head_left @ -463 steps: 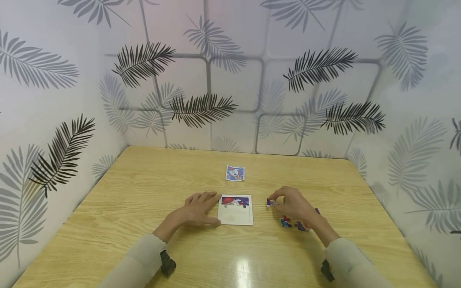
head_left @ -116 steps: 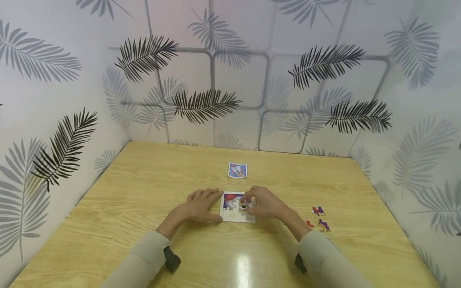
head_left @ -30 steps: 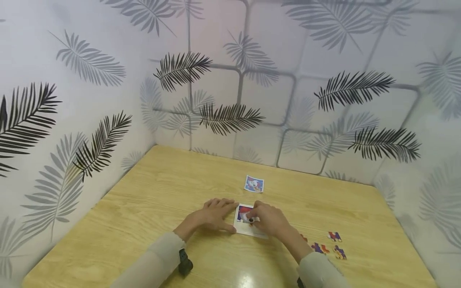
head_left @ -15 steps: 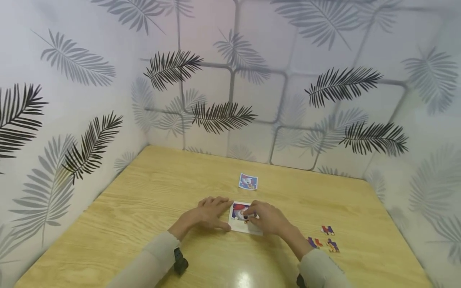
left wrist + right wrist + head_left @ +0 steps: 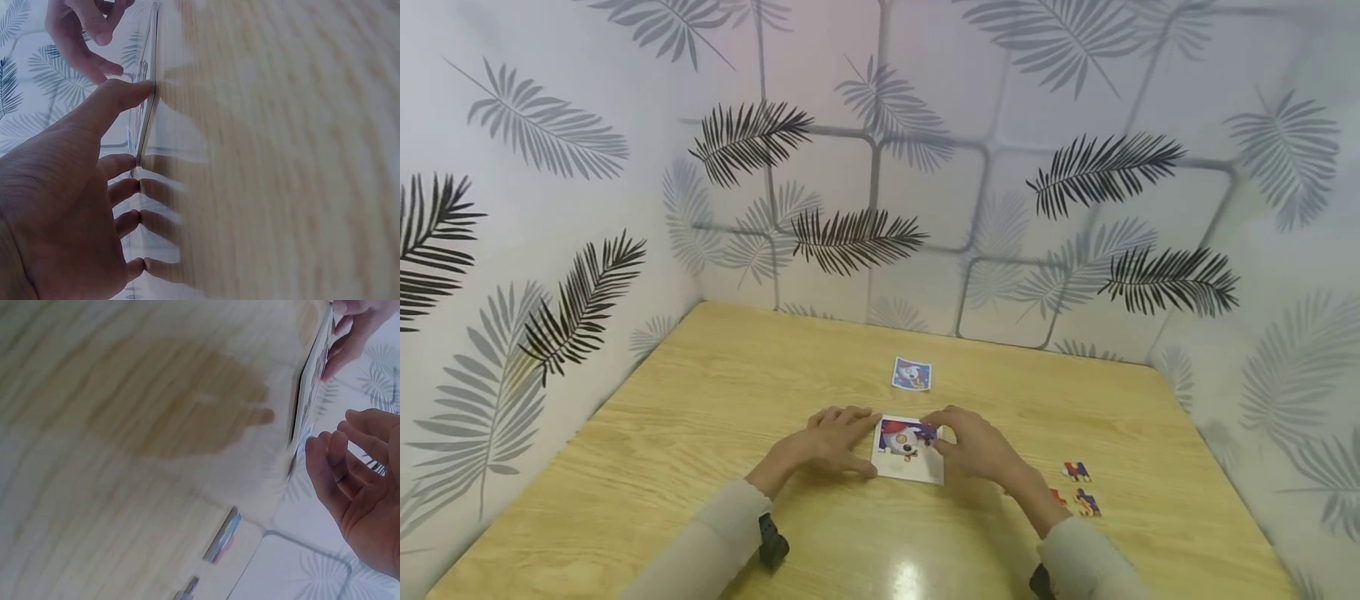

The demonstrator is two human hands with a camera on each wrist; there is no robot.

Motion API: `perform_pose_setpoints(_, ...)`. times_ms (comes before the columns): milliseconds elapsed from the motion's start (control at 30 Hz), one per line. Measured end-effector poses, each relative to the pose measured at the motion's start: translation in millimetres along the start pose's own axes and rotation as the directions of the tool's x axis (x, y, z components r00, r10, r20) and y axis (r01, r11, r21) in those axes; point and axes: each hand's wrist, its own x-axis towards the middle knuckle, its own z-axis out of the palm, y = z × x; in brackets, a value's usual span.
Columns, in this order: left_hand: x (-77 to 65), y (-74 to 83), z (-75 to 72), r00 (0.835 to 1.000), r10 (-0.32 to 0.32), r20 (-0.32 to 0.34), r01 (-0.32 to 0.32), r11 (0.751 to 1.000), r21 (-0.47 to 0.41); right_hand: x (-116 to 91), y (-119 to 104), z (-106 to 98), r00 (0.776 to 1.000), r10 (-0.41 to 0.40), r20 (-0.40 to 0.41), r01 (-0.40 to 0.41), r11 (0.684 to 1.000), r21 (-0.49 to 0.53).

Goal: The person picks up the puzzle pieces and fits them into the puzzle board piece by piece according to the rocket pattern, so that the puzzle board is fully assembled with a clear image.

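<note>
A white puzzle tray (image 5: pixel 910 478) lies on the table, its upper part filled with pieces that form a picture of a white character with a red hat (image 5: pixel 901 439). My left hand (image 5: pixel 831 443) spreads at the tray's left side, thumb by the lower corner and index finger by the upper one. In the left wrist view, the thumb touches the tray's edge (image 5: pixel 147 119). My right hand (image 5: pixel 976 448) hovers at the tray's right side, covering part of it. The right wrist view shows that hand (image 5: pixel 369 494) with loosely bent fingers and nothing between them.
A small picture card (image 5: pixel 912 375) lies beyond the tray. Several loose puzzle pieces (image 5: pixel 1077 472) lie to the right, a red one (image 5: pixel 1057 497) partly behind my right forearm. Patterned walls (image 5: pixel 850 167) rise behind the table (image 5: pixel 760 350).
My right hand has brought pieces from the right into the tray, whose picture has grown downward. In the last second, its fingers have drawn back rightward off the pieces. My left hand stays at the edge.
</note>
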Motion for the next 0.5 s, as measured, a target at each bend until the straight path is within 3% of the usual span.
perform_pose_setpoints(200,-1.2,4.0,-1.6,1.000,-0.021,0.015,0.021,1.000,0.010,-12.4,12.1,-10.3,0.999,0.044,0.003,-0.044,0.995,0.090)
perform_pose_setpoints(500,-0.7,4.7,-3.0,1.000,0.007,0.008,-0.007,1.000,-0.013,-21.4,22.4,-15.3,0.998,0.047,0.035,-0.053,0.981,0.189)
